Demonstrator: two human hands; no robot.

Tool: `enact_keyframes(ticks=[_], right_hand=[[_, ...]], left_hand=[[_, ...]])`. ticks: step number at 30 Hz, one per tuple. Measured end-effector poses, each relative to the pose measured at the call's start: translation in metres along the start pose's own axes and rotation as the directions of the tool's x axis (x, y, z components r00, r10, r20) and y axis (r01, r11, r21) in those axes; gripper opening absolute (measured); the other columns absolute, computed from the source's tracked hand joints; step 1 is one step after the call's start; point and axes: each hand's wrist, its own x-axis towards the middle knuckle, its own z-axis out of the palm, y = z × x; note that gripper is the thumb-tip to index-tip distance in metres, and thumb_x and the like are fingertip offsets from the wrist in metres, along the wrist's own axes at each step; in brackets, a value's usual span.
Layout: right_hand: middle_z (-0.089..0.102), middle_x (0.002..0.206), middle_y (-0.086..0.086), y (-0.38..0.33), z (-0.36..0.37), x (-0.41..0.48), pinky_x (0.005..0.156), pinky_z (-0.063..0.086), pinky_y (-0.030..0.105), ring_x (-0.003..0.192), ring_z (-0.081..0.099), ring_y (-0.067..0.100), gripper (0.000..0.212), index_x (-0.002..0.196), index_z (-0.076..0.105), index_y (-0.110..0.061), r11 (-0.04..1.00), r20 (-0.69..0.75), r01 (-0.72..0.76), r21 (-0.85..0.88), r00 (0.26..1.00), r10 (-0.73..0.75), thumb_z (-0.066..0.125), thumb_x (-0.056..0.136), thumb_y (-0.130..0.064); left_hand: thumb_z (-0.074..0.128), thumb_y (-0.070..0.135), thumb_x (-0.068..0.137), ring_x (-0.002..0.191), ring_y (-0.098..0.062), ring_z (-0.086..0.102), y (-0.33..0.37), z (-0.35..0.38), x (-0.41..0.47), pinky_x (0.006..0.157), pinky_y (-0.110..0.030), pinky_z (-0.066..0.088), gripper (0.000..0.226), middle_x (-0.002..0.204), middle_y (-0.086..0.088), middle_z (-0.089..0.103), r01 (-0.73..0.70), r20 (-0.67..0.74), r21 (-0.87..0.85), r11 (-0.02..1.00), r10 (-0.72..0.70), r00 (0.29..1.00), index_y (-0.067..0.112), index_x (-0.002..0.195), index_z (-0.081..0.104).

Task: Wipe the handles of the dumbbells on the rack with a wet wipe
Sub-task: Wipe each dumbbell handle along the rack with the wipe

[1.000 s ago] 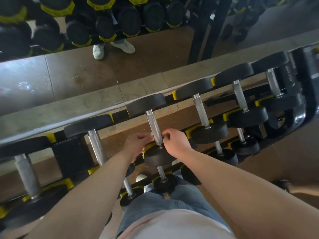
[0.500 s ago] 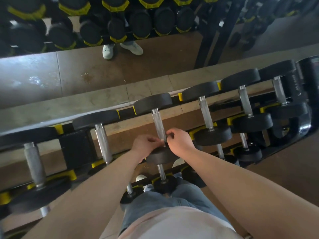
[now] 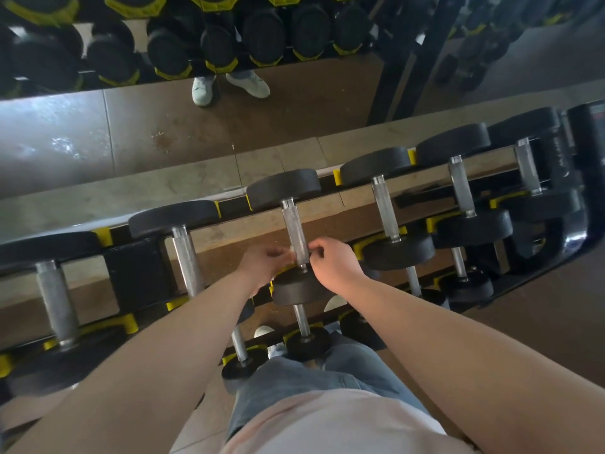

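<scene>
Both left hand (image 3: 265,264) and right hand (image 3: 334,264) pinch the wet wipe (image 3: 292,250) at the dumbbell handle (image 3: 294,226)

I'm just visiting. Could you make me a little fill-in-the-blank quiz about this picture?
The left hand and right hand hold a wet wipe against a dumbbell's metal ____. The dumbbell heads are ____. The rack's cradles are ____.
Missing: handle; black; yellow.

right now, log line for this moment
left hand pinches wet wipe | right hand curled at dumbbell handle, grip unclear | handle's near end
</scene>
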Motion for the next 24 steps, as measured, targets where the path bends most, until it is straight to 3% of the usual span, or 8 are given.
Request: enact_keyframes(ticks=[2, 5, 6, 9, 14, 16, 19, 24], right_hand=[[0.064, 0.131, 0.0, -0.001, 0.0, 0.0, 0.093, 0.053, 0.028, 0.111, 0.062, 0.014, 0.031, 0.134, 0.06, -0.02, 1.0, 0.005, -0.004, -0.005, 1.0, 0.004, 0.049, 0.105, -0.019], [0.063, 0.133, 0.0, 0.0, -0.002, 0.001, 0.091, 0.05, 0.026, 0.114, 0.062, 0.014, 0.032, 0.135, 0.059, -0.021, 1.0, 0.018, 0.0, -0.01, 1.0, 0.001, 0.049, 0.105, -0.019], [0.063, 0.133, 0.0, 0.0, -0.002, 0.001, 0.09, 0.051, 0.026, 0.112, 0.062, 0.014, 0.032, 0.136, 0.059, -0.021, 1.0, 0.021, 0.0, -0.009, 1.0, 0.0, 0.049, 0.105, -0.019], [0.063, 0.131, 0.0, 0.001, -0.002, 0.0, 0.085, 0.052, 0.024, 0.102, 0.059, 0.009, 0.032, 0.135, 0.059, -0.02, 1.0, 0.025, 0.008, -0.005, 1.0, -0.008, 0.049, 0.105, -0.019], [0.063, 0.131, 0.0, 0.002, -0.003, 0.001, 0.084, 0.046, 0.022, 0.103, 0.059, 0.01, 0.033, 0.136, 0.059, -0.02, 1.0, 0.029, 0.011, 0.001, 1.0, -0.011, 0.049, 0.105, -0.018], [0.063, 0.132, 0.0, 0.002, -0.002, 0.001, 0.086, 0.047, 0.022, 0.112, 0.061, 0.014, 0.033, 0.136, 0.059, -0.021, 1.0, 0.027, 0.004, 0.003, 1.0, -0.004, 0.049, 0.105, -0.017], [0.063, 0.132, 0.0, 0.002, -0.001, 0.002, 0.089, 0.048, 0.024, 0.115, 0.061, 0.015, 0.033, 0.135, 0.059, -0.021, 1.0, 0.027, -0.003, 0.005, 1.0, 0.003, 0.049, 0.104, -0.017], [0.063, 0.131, 0.0, 0.001, -0.002, 0.003, 0.094, 0.052, 0.028, 0.114, 0.061, 0.015, 0.032, 0.134, 0.06, -0.02, 1.0, 0.031, -0.001, -0.01, 1.0, 0.001, 0.049, 0.104, -0.017]], left_hand=[[0.078, 0.029, 0.091, 0.091, -0.01, 0.064, -0.007, 0.004, -0.005, 0.086, -0.031, 0.048, 0.014, 0.105, -0.001, 0.075, 0.018, 0.012, -0.01, 1.0, -0.018, 1.0, 0.021, 0.102, 0.078], [0.076, 0.032, 0.092, 0.107, -0.018, 0.063, 0.002, 0.004, -0.003, 0.098, -0.039, 0.049, 0.025, 0.117, 0.0, 0.071, 0.023, -0.085, -0.285, 0.958, -0.049, 0.995, 0.024, 0.115, 0.075], [0.076, 0.032, 0.092, 0.106, -0.016, 0.062, 0.011, 0.004, 0.001, 0.096, -0.037, 0.049, 0.027, 0.116, 0.002, 0.07, 0.02, -0.124, -0.377, 0.926, -0.072, 0.99, 0.024, 0.118, 0.074], [0.077, 0.031, 0.092, 0.071, -0.01, 0.053, 0.044, -0.002, 0.017, 0.071, -0.029, 0.045, 0.025, 0.098, 0.001, 0.071, 0.046, -0.21, -0.524, 0.851, -0.182, 0.961, 0.023, 0.115, 0.076], [0.067, 0.034, 0.099, 0.058, -0.015, 0.051, 0.039, 0.002, 0.016, 0.05, -0.025, 0.041, 0.022, 0.096, -0.004, 0.071, 0.119, -0.2, -0.339, 0.933, -0.195, 0.96, 0.024, 0.117, 0.072], [0.065, 0.032, 0.101, 0.066, -0.016, 0.057, 0.02, 0.007, 0.01, 0.053, -0.025, 0.041, 0.026, 0.101, -0.007, 0.07, 0.217, -0.076, -0.273, 0.937, -0.246, 0.966, 0.019, 0.122, 0.07], [0.065, 0.024, 0.101, 0.059, -0.011, 0.045, 0.012, 0.005, 0.009, 0.049, -0.021, 0.037, 0.019, 0.093, -0.005, 0.067, 0.338, 0.074, -0.291, 0.895, -0.331, 0.941, 0.014, 0.116, 0.07], [0.059, 0.009, 0.102, 0.057, -0.012, 0.04, 0.039, 0.003, 0.024, 0.044, -0.018, 0.035, 0.008, 0.079, -0.004, 0.057, 0.228, -0.06, -0.455, 0.861, -0.284, 0.957, 0.013, 0.099, 0.066]])
